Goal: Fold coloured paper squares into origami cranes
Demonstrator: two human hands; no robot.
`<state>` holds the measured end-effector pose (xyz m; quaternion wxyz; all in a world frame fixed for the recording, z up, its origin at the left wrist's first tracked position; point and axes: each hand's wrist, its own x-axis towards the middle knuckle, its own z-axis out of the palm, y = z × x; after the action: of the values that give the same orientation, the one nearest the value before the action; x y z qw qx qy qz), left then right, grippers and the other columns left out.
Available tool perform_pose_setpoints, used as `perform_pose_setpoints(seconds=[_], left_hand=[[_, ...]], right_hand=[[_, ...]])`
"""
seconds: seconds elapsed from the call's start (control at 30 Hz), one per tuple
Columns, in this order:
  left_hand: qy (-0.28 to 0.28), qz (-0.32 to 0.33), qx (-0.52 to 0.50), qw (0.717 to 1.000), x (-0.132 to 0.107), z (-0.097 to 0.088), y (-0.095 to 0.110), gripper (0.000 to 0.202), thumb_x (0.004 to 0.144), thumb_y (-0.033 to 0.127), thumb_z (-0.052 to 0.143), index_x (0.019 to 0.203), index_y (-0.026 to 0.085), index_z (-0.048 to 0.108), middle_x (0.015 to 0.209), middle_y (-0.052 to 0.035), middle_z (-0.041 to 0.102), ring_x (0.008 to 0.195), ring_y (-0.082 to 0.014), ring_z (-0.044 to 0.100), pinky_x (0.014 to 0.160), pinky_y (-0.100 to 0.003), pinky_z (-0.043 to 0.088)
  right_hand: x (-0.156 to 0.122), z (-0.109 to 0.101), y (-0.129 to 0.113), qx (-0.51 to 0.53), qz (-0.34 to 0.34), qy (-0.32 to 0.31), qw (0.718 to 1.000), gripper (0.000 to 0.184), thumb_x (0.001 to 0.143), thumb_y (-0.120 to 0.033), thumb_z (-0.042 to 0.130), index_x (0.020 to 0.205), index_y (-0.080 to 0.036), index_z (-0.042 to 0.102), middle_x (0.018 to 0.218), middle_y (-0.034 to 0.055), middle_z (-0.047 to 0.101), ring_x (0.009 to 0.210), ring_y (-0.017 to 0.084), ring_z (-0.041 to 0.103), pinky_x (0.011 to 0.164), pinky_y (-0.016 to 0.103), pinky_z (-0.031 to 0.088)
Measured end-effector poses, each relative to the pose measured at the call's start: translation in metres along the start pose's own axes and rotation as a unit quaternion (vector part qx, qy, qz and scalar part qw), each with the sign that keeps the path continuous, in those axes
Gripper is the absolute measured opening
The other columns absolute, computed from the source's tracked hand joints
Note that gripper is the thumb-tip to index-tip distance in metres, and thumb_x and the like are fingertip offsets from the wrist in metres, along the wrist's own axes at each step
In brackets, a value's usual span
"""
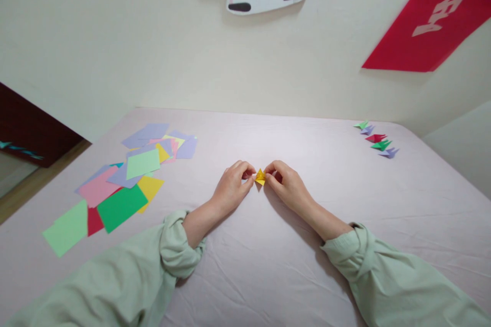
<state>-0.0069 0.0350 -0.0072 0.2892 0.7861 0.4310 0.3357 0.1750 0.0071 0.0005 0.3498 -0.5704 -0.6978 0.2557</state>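
A small piece of folded yellow paper point(260, 177) is held up between my two hands, over the middle of the table. My left hand point(233, 181) pinches its left side between thumb and fingertips. On the opposite side, the thumb and forefinger of my right hand point(287, 184) close on its right edge. The paper has a point at the top and another at the bottom; its finer folds are too small to make out.
Loose coloured paper sheets point(123, 207) lie overlapping on the left of the pale cloth-covered table point(253, 276). Several small folded paper figures point(381, 145) stand in a row at the far right. A wall point(245, 66) rises behind the table's back edge.
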Motion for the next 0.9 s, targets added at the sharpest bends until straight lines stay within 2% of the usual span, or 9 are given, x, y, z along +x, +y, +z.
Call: perform_pose_setpoints(seconds=[0.17, 0.4, 0.5, 0.6, 0.7, 0.8, 0.9], left_hand=[[0.011, 0.001, 0.009, 1.000, 0.000, 0.002, -0.003, 0.020, 0.081, 0.012, 0.058, 0.100, 0.019, 0.062, 0.100, -0.0044, 0.059, 0.095, -0.0178, 0.059, 0.086, -0.032, 0.048], [-0.028, 0.019, 0.056, 0.998, -0.001, -0.001, 0.002, 0.026, 0.077, 0.006, 0.054, 0.095, 0.021, 0.063, 0.099, -0.0036, 0.061, 0.097, -0.0200, 0.057, 0.088, -0.036, 0.045], [-0.044, 0.033, 0.072, 0.996, -0.002, -0.001, 0.004, 0.021, 0.078, 0.012, 0.060, 0.095, 0.022, 0.063, 0.102, -0.0036, 0.062, 0.100, -0.0217, 0.056, 0.088, -0.037, 0.043], [-0.042, 0.032, 0.073, 0.996, -0.001, -0.001, 0.003, 0.008, 0.082, 0.018, 0.061, 0.088, 0.021, 0.063, 0.097, -0.0037, 0.062, 0.096, -0.0213, 0.056, 0.086, -0.036, 0.043], [-0.029, 0.021, 0.028, 0.999, 0.002, 0.000, 0.003, 0.005, 0.084, 0.018, 0.058, 0.081, 0.019, 0.061, 0.090, -0.0031, 0.061, 0.088, -0.0185, 0.057, 0.081, -0.032, 0.044], [-0.001, -0.020, -0.057, 0.998, 0.003, 0.000, 0.005, 0.006, 0.082, 0.015, 0.056, 0.080, 0.018, 0.060, 0.085, -0.0017, 0.060, 0.082, -0.0156, 0.057, 0.075, -0.028, 0.044], [0.016, -0.072, -0.128, 0.989, 0.005, -0.001, 0.008, 0.004, 0.082, 0.015, 0.055, 0.079, 0.018, 0.058, 0.080, 0.0004, 0.060, 0.076, -0.0136, 0.056, 0.071, -0.025, 0.044]], right_hand=[[0.000, 0.000, 0.003, -0.001, -0.008, -0.004, 1.000, 0.015, 0.081, -0.014, 0.048, 0.090, -0.022, 0.058, 0.084, 0.0005, 0.062, 0.071, 0.016, 0.055, 0.065, 0.027, 0.040], [-0.001, -0.003, 0.005, -0.036, -0.042, -0.040, 0.998, 0.026, 0.077, -0.007, 0.047, 0.096, -0.022, 0.056, 0.088, 0.0007, 0.059, 0.071, 0.015, 0.052, 0.066, 0.027, 0.039], [-0.002, -0.006, 0.003, -0.049, -0.055, -0.070, 0.995, 0.024, 0.078, -0.009, 0.052, 0.098, -0.022, 0.057, 0.089, 0.0005, 0.058, 0.068, 0.014, 0.051, 0.064, 0.026, 0.038], [0.000, -0.006, 0.002, -0.060, -0.047, -0.076, 0.994, 0.012, 0.082, -0.015, 0.054, 0.092, -0.022, 0.059, 0.086, -0.0001, 0.057, 0.067, 0.013, 0.051, 0.064, 0.026, 0.038], [0.001, -0.005, 0.001, -0.034, -0.019, -0.061, 0.997, 0.006, 0.086, -0.020, 0.053, 0.088, -0.022, 0.059, 0.083, -0.0002, 0.059, 0.070, 0.014, 0.054, 0.065, 0.027, 0.039], [0.001, -0.005, 0.001, 0.018, 0.010, -0.024, 0.999, 0.006, 0.087, -0.021, 0.051, 0.091, -0.021, 0.055, 0.079, -0.0011, 0.059, 0.065, 0.014, 0.052, 0.062, 0.027, 0.040], [-0.001, -0.005, 0.000, 0.055, -0.029, 0.009, 0.998, 0.011, 0.085, -0.016, 0.049, 0.094, -0.021, 0.053, 0.087, 0.0011, 0.057, 0.065, 0.014, 0.052, 0.063, 0.028, 0.042]])
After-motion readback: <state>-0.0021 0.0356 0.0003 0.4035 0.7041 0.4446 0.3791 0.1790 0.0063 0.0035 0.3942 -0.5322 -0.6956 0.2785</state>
